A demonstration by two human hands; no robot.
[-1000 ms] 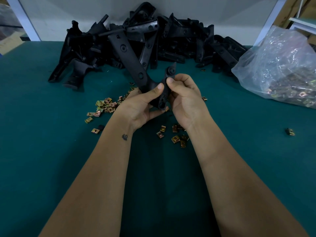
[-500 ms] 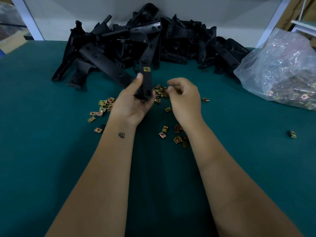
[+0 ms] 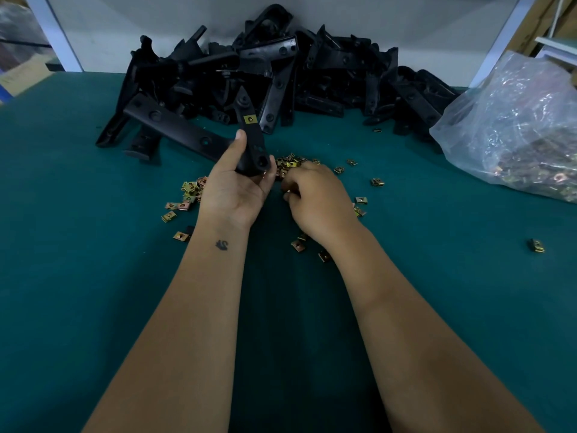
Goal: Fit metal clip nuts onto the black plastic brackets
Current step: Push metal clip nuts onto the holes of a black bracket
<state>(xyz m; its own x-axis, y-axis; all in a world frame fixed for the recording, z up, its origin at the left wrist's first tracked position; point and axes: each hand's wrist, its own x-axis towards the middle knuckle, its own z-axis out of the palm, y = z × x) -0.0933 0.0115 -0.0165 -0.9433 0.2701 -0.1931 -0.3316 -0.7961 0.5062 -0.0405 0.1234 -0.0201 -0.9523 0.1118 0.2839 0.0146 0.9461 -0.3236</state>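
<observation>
My left hand (image 3: 232,195) grips a black plastic bracket (image 3: 253,146) at its bend, thumb along one side. One arm of the bracket points up and carries a fitted brass clip nut (image 3: 249,119). The other arm reaches left over the table. My right hand (image 3: 315,201) is down on the green table, knuckles up, with its fingers curled into the loose clip nuts (image 3: 290,162) and pinching at one. The fingertips hide the nut itself.
A heap of black brackets (image 3: 312,67) lies against the back wall. A clear plastic bag of clip nuts (image 3: 515,126) sits at the right. More nuts (image 3: 187,192) are scattered left of my hands, and one stray nut (image 3: 536,245) lies far right on the green table (image 3: 93,292).
My right hand let go of the bracket and dropped to the loose nuts on the table. My left hand turned the bracket so that its nut-bearing arm points up.
</observation>
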